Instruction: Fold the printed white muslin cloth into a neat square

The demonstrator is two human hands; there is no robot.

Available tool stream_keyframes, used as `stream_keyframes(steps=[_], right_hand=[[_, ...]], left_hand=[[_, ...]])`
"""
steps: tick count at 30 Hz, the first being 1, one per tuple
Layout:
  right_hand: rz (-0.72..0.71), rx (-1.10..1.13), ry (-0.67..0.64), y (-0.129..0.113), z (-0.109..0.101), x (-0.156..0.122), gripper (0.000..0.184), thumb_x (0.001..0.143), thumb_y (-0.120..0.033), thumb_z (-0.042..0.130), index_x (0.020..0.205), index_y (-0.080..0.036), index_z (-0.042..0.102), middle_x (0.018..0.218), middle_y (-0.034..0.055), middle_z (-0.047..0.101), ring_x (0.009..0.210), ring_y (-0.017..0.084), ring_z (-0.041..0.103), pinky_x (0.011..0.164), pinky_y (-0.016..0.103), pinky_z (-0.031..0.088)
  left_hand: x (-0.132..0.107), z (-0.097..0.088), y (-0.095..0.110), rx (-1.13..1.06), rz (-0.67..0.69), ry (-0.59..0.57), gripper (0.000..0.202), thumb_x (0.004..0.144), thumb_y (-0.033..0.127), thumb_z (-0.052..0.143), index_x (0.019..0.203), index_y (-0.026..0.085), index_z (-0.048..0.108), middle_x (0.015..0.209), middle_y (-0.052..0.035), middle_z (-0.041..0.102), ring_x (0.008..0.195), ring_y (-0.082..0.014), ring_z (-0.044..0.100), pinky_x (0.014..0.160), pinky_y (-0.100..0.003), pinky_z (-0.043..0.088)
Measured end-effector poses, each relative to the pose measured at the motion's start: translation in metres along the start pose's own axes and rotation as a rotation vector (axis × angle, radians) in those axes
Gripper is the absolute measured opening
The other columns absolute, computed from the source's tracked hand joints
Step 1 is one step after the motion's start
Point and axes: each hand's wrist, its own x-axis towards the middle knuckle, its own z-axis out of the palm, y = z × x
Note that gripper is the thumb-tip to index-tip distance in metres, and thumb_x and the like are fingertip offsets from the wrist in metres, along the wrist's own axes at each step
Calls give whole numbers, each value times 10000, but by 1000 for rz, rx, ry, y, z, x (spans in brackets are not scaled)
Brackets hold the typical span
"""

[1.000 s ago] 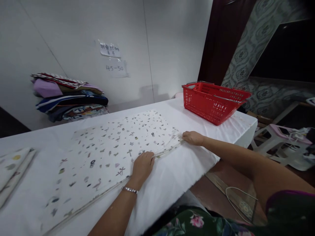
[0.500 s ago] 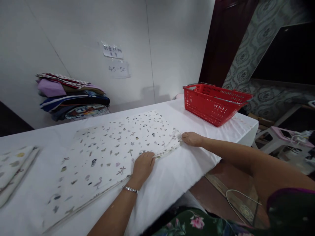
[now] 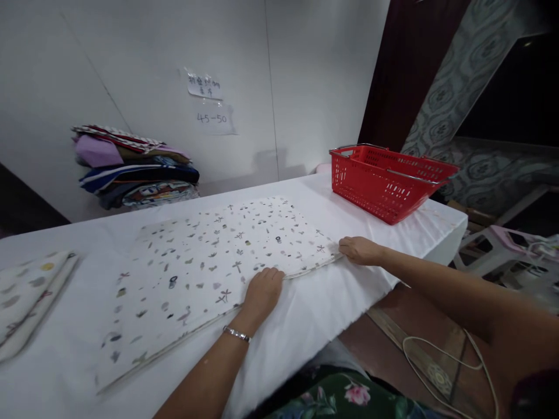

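Observation:
A white cloth with small printed figures lies folded flat on the white table. My left hand, with a bracelet at the wrist, is closed on the cloth's near edge, fingers curled over it. My right hand pinches the cloth's right near corner, fingers pressed together on the edge.
A red plastic basket stands at the table's far right end. A pile of folded fabrics sits against the wall at the back left. Another folded printed cloth lies at the left edge. A cable lies on the floor to the right.
Both hands keep their hold on the cloth's near edge. The edge now lies flatter and straighter on the table. The view has shifted a little to the right.

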Motion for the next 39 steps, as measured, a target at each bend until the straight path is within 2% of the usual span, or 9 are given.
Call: stream_keyframes(steps=[5, 13, 17, 20, 23, 30, 35, 39], right_hand=[[18, 105, 43, 3, 14, 0, 205, 732, -46, 419, 840, -149, 560, 920, 95, 571, 844, 187, 516, 707, 290, 405], [48, 163, 116, -3, 15, -6, 245, 722, -55, 436, 902, -162, 564, 963, 93, 579, 885, 203, 527, 753, 303, 433], [29, 133, 176, -6, 16, -9, 219, 768, -81, 424, 910, -159, 571, 964, 106, 585, 877, 216, 528, 753, 319, 444], [48, 126, 236, -4, 16, -10, 236, 800, -101, 408, 956, -153, 578, 980, 116, 593, 884, 216, 539, 751, 323, 457], [53, 135, 243, -2, 15, -10, 252, 815, -115, 403, 989, -160, 580, 988, 109, 598, 892, 208, 550, 744, 317, 470], [76, 190, 229, -2, 16, -13, 276, 802, -114, 404, 1005, -164, 585, 989, 111, 594, 905, 211, 563, 735, 316, 487], [104, 216, 237, -1, 14, -15, 265, 833, -148, 401, 1030, -171, 577, 1017, 110, 590, 928, 206, 564, 743, 313, 493], [125, 235, 222, 0, 15, -15, 277, 817, -152, 416, 1032, -181, 588, 1035, 110, 595, 943, 211, 563, 761, 329, 492]], left_hand=[[-3, -1, -1, -28, -16, -3, 229, 828, 62, 443, 955, 181, 591, 910, -46, 627, 877, -190, 560, 755, -327, 455], [-2, 2, -4, -74, -89, 43, 220, 862, 110, 442, 1011, 187, 584, 905, -31, 647, 850, -176, 565, 753, -310, 461], [-2, 2, -4, -37, -73, 34, 175, 861, 103, 439, 938, 187, 572, 852, -30, 624, 812, -169, 555, 729, -302, 447], [-1, 2, -6, -7, -48, 95, 182, 858, 77, 428, 911, 191, 560, 877, -36, 613, 823, -163, 546, 715, -290, 435], [-1, 3, -8, 24, -10, 133, 208, 839, 38, 435, 908, 192, 557, 917, -42, 604, 851, -162, 534, 706, -282, 426], [-6, 9, -6, 111, 101, 14, 143, 847, 77, 471, 837, 185, 564, 961, -40, 583, 830, -177, 510, 686, -308, 414], [-6, 0, 1, 91, 47, -47, 194, 862, 90, 447, 955, 194, 583, 1023, -50, 583, 900, -187, 515, 732, -323, 423], [-4, -11, 8, 63, 1, -110, 155, 863, 149, 458, 924, 191, 594, 1006, -65, 574, 915, -207, 513, 726, -343, 421]])
